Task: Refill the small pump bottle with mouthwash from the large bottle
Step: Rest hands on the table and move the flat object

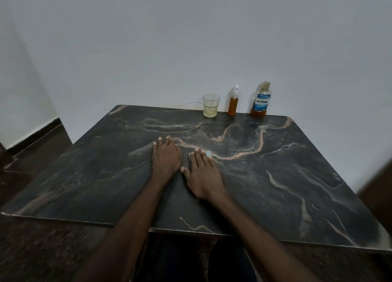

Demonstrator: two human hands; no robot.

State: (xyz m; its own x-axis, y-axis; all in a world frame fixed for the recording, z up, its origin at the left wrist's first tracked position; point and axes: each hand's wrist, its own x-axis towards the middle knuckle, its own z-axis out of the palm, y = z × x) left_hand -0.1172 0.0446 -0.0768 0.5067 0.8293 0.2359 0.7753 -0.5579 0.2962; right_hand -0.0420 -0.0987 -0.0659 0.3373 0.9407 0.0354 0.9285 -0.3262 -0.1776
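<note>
Currently both hands, left hand and right hand, lie flat, fingers spread, holding nothing. Large bottle at 1 o'clock: nearly empty, probably light, slick plastic; grip mid-body. Small pump bottle: steady its body, twist the pump collar.

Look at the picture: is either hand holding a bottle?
No: the left hand and right hand lie flat on the table, far from the pump bottle and large bottle.

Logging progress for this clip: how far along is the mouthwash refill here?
Nothing looks done yet. The large bottle and small pump bottle stand at the table's far edge beside a glass. Left hand and right hand rest flat, holding nothing. Opening, pouring and closing remain.
</note>
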